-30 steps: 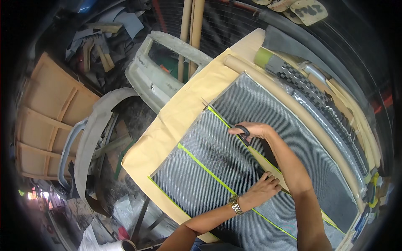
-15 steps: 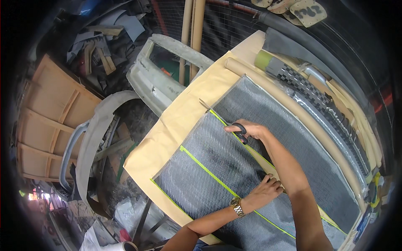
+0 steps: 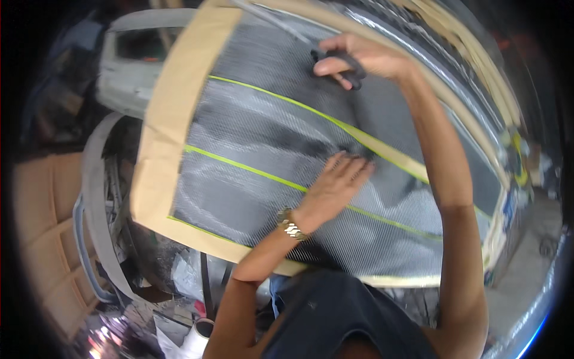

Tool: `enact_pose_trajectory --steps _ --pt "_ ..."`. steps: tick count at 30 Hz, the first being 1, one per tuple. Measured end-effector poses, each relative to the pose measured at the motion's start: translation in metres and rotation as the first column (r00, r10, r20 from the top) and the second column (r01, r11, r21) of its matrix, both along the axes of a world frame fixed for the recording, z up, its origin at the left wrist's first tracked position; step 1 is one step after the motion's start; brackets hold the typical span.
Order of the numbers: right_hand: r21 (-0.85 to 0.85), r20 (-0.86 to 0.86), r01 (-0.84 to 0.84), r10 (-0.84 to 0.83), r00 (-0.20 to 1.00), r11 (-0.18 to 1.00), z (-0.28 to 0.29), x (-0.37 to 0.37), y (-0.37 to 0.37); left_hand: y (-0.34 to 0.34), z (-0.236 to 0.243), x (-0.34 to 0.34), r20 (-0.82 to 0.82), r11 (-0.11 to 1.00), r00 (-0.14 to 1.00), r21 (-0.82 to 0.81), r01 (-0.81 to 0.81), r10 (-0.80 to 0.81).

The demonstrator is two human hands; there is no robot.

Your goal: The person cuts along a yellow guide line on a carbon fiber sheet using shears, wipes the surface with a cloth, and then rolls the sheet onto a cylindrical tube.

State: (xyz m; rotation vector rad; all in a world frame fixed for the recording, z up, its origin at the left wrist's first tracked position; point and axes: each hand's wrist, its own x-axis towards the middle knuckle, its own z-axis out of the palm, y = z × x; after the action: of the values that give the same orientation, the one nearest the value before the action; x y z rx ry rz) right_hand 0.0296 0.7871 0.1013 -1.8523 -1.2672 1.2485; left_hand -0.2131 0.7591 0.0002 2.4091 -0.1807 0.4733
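My right hand (image 3: 365,57) grips a pair of scissors (image 3: 357,73) by the black handles, above the far part of a dark grey woven fabric sheet (image 3: 251,128). The blades are smeared by motion and point to the upper left. My left hand (image 3: 338,188) lies palm down on the fabric, fingers spread, with a metal watch on its wrist. Narrow yellow-green tape strips (image 3: 251,170) run across the sheet. Between two fabric pieces, a tapering gap (image 3: 394,157) shows the tan paper below, just beyond my left fingertips.
Tan paper (image 3: 161,143) covers the work surface along its left side. Long rolls (image 3: 445,90) lie along the far right edge. At the left stand grey curved body panels (image 3: 98,155) and a ribbed wooden panel (image 3: 51,209). A white roll (image 3: 196,338) sits near the lower edge.
My right hand has lifted the scissors away from the cut edge, toward the far side. The left hand has opened and flattened on the fabric. My view has shifted and turned.
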Motion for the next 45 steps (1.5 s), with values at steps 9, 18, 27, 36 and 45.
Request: enact_pose_trajectory --steps 9,18,27,36,45 --pt "-0.131 -0.155 0.286 -0.304 0.940 0.949 0.026 -0.034 -0.274 -0.074 -0.023 -0.074 -0.330 0.952 0.899 -0.199 0.231 -0.287" --pt "-0.355 -0.285 0.059 -0.168 0.944 0.933 -0.034 -0.093 -0.325 -0.115 -0.035 -0.068 -0.346 0.961 0.936 0.230 0.153 -0.066" --pt "-0.326 -0.548 -0.265 0.048 0.835 0.907 -0.086 -0.086 -0.282 -0.118 -0.004 -0.077 -0.237 0.968 0.971 0.233 0.093 -0.036" --pt "-0.499 -0.557 -0.506 0.187 0.809 0.703 -0.078 -0.087 -0.252 -0.122 -0.004 -0.082 -0.247 0.981 0.968 0.178 0.082 -0.036" --pt "-0.368 -0.349 -0.367 0.239 0.906 0.854 -0.108 -0.127 -0.185 -0.121 -0.004 -0.083 -0.192 0.976 0.981 0.205 0.077 -0.037"
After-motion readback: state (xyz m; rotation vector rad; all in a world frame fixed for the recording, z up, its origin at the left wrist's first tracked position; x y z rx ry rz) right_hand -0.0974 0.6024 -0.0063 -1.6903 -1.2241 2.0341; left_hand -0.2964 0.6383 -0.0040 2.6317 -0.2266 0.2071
